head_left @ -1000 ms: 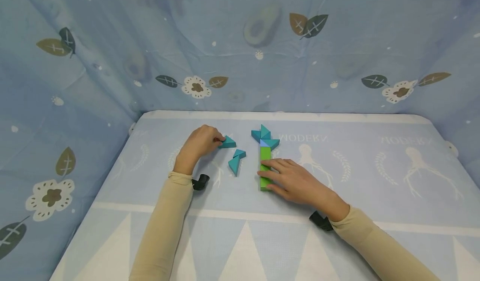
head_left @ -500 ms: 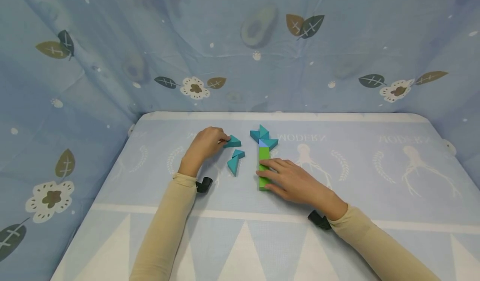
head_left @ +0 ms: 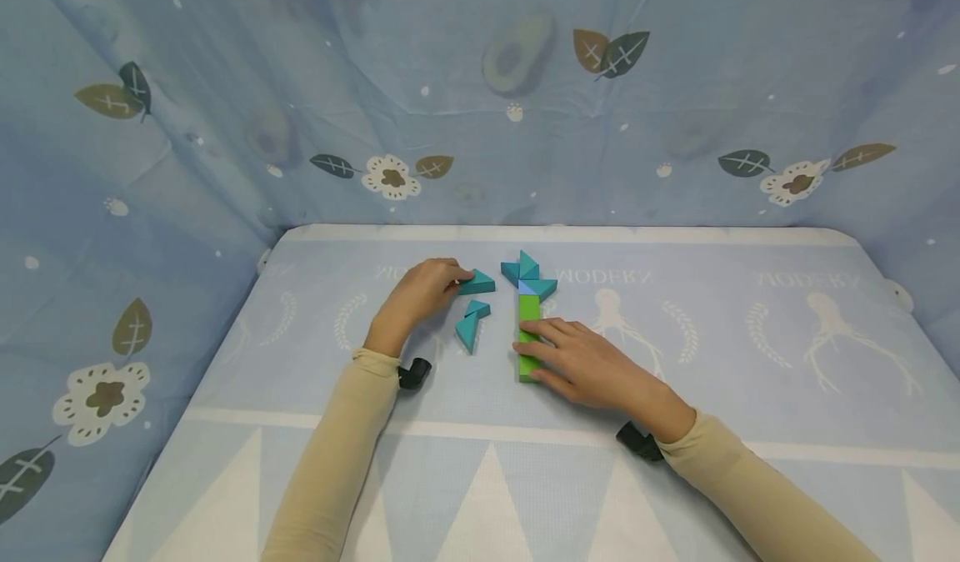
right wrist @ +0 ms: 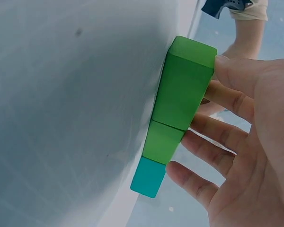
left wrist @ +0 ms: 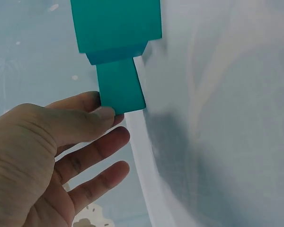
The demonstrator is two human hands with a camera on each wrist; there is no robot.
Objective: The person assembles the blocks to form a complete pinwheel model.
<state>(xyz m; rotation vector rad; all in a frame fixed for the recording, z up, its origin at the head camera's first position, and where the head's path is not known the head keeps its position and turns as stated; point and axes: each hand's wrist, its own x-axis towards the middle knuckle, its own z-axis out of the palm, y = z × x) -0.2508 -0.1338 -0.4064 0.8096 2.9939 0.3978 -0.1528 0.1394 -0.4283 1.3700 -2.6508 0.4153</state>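
My left hand (head_left: 427,291) pinches the left end of a teal triangular block (head_left: 480,283) on the table. In the left wrist view, thumb and forefinger grip this teal block (left wrist: 120,87), while the other fingers are spread. Just nearer, two teal triangular blocks (head_left: 469,324) lie touching. My right hand (head_left: 585,362) rests its extended fingers along a row of green blocks (head_left: 529,308); the right wrist view shows the thumb at the near end of the green row (right wrist: 184,90). At the row's far end sit a light blue triangle (head_left: 528,288) and several teal triangular blocks (head_left: 528,266).
A pale blue patterned cloth covers the table (head_left: 675,495). Behind and to the left hangs a blue curtain (head_left: 450,62) with leaf and flower prints. Dark wrist devices (head_left: 415,373) are worn under both wrists.
My left hand has slid the pinched teal block to the right, closer to the other teal blocks at the row's far end. The right hand has stayed on the green blocks.
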